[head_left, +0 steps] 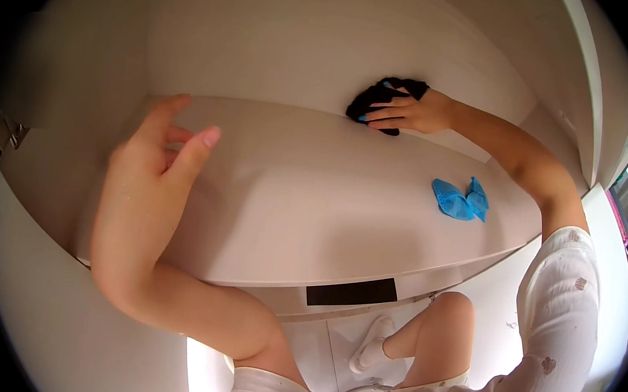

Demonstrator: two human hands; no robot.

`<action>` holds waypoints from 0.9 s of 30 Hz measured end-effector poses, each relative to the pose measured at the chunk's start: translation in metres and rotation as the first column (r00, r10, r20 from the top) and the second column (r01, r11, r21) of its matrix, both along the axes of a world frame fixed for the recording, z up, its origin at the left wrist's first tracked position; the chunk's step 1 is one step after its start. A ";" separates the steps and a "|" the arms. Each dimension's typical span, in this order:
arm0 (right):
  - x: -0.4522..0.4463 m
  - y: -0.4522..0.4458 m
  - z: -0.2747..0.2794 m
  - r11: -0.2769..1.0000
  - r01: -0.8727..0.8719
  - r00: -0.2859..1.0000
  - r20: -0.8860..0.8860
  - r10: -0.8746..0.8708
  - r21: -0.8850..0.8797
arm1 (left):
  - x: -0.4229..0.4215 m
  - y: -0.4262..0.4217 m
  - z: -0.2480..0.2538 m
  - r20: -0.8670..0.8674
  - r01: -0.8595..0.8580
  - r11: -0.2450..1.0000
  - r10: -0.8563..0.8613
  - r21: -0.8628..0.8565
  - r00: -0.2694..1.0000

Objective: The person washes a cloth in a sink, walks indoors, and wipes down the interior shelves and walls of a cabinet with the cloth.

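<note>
My right hand (420,113) reaches to the back of the cupboard and presses a bunched black cloth (375,106) where the back panel meets the shelf. Its fingers lie spread over the cloth. My left hand (168,146) is raised over the left part of the shelf, with thumb and fingers apart and nothing in them. On the shelf's right side, below my right forearm, lies a blue bow-shaped piece of thin perforated material (461,200); its exact kind I cannot tell.
Pale side and back panels enclose the shelf (283,216). Under its front edge is a dark rectangular patch (352,292). A metal hinge (17,134) shows at the left, and an open door panel (584,84) stands at the right. My knee (453,311) is below.
</note>
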State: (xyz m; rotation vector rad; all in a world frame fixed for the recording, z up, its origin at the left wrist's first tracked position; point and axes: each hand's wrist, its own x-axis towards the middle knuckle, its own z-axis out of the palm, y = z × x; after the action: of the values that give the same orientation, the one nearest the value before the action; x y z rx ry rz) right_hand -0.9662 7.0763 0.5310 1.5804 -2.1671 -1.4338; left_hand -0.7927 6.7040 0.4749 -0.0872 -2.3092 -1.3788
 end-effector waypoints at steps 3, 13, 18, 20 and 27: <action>-0.011 -0.034 -0.004 0.993 -0.115 0.991 -0.070 0.114 -0.010 | 0.001 -0.001 0.003 -0.017 0.007 1.000 -0.007 -0.006 1.000; -0.037 -0.205 -0.051 0.834 -0.259 0.965 -0.101 0.241 -0.488 | 0.000 -0.001 0.002 -0.046 -0.030 0.994 0.025 -0.106 0.999; -0.039 -0.195 -0.061 0.795 -0.308 0.951 -0.162 0.262 -0.523 | 0.006 0.005 0.000 -0.076 -0.081 0.993 0.074 -0.091 0.994; -0.026 -0.167 -0.050 0.843 -0.179 0.983 -0.048 0.180 -0.507 | 0.008 0.007 -0.001 -0.067 -0.100 0.988 0.092 -0.115 0.993; 0.003 0.034 -0.020 0.988 0.045 0.998 -0.029 -0.050 -0.150 | 0.011 0.013 0.005 -0.090 -0.104 0.978 0.089 -0.182 0.992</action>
State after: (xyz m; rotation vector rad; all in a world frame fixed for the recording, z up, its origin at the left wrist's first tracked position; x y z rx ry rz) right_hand -0.9630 7.1104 0.5110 1.4545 -2.2498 -1.2666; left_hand -0.7816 6.7170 0.4795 -0.0857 -2.3360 -1.0896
